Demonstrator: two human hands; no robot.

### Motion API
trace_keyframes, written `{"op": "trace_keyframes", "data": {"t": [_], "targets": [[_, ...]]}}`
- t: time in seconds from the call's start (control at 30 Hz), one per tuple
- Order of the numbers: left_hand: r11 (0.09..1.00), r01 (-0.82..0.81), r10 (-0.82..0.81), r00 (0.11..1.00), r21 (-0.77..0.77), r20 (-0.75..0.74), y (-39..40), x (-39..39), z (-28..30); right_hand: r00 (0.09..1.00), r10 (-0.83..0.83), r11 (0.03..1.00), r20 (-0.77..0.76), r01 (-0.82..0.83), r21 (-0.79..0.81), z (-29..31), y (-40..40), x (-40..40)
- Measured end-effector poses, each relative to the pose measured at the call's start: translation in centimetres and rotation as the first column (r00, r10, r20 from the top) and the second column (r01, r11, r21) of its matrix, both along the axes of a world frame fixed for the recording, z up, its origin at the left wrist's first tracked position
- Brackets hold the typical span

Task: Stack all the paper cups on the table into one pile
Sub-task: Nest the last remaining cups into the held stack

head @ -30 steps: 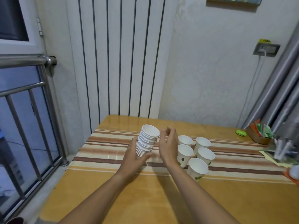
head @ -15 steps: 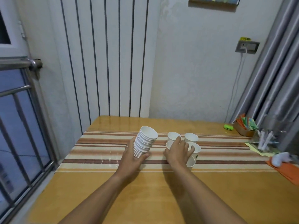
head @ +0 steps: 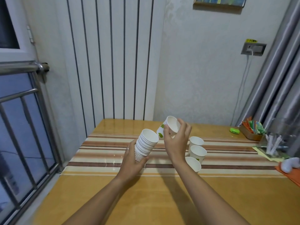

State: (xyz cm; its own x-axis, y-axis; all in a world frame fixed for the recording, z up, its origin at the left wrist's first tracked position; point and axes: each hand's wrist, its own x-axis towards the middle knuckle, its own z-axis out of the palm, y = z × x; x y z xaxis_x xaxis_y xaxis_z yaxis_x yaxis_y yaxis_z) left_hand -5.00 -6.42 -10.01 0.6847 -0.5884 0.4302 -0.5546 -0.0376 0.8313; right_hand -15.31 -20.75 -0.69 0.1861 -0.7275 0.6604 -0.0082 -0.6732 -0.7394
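My left hand (head: pixel 131 163) grips a tall stack of white paper cups (head: pixel 146 144), tilted to the right above the striped table. My right hand (head: pixel 176 142) holds one white cup with green leaf marks (head: pixel 170 128), lifted and tipped, its base close to the open mouth of the stack. Three more single cups stand upright on the table to the right of my right wrist: a far one (head: pixel 196 142), a middle one (head: pixel 198 152) and a near one (head: pixel 193 164).
The wooden table (head: pixel 162 200) has a striped runner under glass. At the right edge lie a small green object (head: pixel 234 131), a box of coloured packets (head: pixel 252 130), a clear holder (head: pixel 272 146) and an orange cloth (head: pixel 290 174). A railing stands left.
My right hand reached down onto the group of single cups, took one and lifted it up toward the top of the stack. The left hand kept holding the stack.
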Motion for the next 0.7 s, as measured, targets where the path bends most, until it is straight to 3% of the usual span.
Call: {"op": "trace_keyframes", "data": {"t": [0.17, 0.27, 0.4, 0.7], "targets": [[1.0, 0.006, -0.006, 1.0, -0.001, -0.006, 0.0, -0.2, 0.2, 0.995, 0.032, 0.997, 0.092, -0.025, -0.073, 0.8, 0.6, 0.0], [1.0, 0.015, -0.015, 1.0, 0.008, 0.002, 0.1, -0.4, 0.5, 0.983, 0.175, 0.98, -0.063, -0.18, -0.086, 0.6, 0.7, -0.1], [0.999, 0.03, -0.031, 0.999, -0.014, -0.034, 0.0, -0.6, 0.8, 0.879, 0.342, 0.929, -0.331, -0.37, -0.021, -1.0, 1.0, 0.2], [0.998, 0.057, -0.057, 0.998, 0.0, -0.005, -0.2, -1.8, 1.6, 0.88, 0.333, 0.94, -0.34, -0.337, 0.05, -2.3, 1.6, 0.3]]}}
